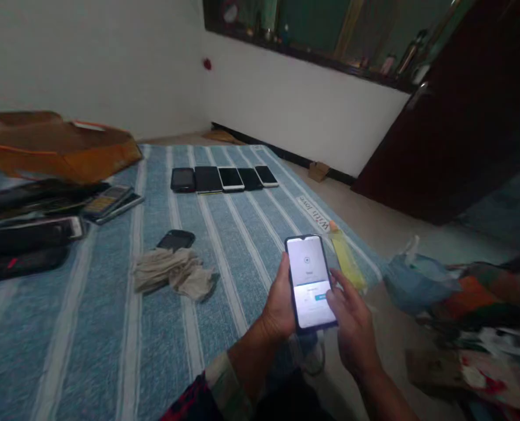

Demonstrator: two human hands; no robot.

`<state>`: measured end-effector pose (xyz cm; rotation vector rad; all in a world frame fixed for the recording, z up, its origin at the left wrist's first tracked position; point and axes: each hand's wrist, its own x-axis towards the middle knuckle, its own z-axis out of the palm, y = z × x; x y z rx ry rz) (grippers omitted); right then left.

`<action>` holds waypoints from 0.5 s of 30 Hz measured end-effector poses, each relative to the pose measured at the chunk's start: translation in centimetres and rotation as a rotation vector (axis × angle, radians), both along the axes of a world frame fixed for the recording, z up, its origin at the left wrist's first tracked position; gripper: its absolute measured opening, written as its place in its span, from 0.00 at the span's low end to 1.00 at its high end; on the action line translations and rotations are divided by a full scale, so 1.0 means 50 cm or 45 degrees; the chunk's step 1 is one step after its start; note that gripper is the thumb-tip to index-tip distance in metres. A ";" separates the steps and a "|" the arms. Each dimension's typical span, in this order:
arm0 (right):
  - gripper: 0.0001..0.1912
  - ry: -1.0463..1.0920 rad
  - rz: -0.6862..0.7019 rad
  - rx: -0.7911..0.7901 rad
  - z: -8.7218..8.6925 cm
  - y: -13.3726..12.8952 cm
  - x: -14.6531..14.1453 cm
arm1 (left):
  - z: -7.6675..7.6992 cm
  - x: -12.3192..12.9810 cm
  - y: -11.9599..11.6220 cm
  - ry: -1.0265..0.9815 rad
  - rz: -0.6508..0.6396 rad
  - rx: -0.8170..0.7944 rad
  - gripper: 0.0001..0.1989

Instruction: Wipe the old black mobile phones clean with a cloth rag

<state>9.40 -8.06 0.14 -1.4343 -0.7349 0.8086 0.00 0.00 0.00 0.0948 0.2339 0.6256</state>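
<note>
My left hand grips a black-framed smartphone from below, and the lit screen faces me with a white setup-like page. My right hand sits at the phone's lower right edge, with its fingers against the side. Behind the phone lies a yellow packet on the edge of a blue striped mat. A crumpled beige cloth lies on the mat to the left of my hands, touching a small black phone. Several phones stand in a row further back.
Dark devices and a calculator-like handset are heaped at the mat's left, below an orange cardboard lid. A blue plastic bag and colourful cloth lie on the floor at right, beside a dark door.
</note>
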 end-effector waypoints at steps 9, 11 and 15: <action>0.31 -0.145 -0.052 -0.050 -0.004 0.001 0.010 | -0.001 -0.004 -0.001 -0.095 0.017 -0.004 0.32; 0.31 -0.180 -0.044 -0.061 -0.006 0.001 0.015 | 0.000 -0.004 -0.002 -0.098 0.020 -0.012 0.31; 0.30 -0.248 -0.008 -0.071 -0.012 0.000 0.024 | 0.000 -0.004 -0.002 -0.104 0.013 -0.007 0.33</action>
